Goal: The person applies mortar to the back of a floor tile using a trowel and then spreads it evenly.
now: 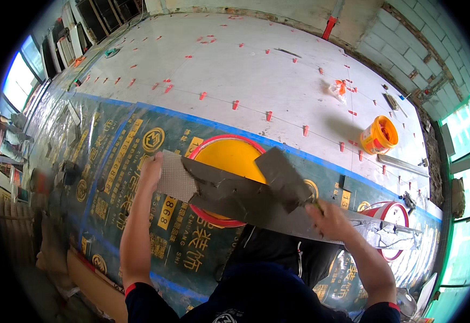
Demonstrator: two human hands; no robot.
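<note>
A long narrow tile strip lies back side up in front of me, across a round red-rimmed bucket with a yellow top. My left hand is closed on the strip's left end, where the bare back shows a fine grid. Grey tile adhesive covers the strip's middle. In my right hand is a trowel, its flat blade smeared with grey and tilted over the strip. The strip's right end reaches over a second red-and-white bucket.
Pale floor tiles with red levelling clips in their joints stretch ahead. An orange bucket stands at right, near a metal straightedge. A plastic bag lies farther off. Green printed protective sheeting, edged with blue tape, covers the near floor.
</note>
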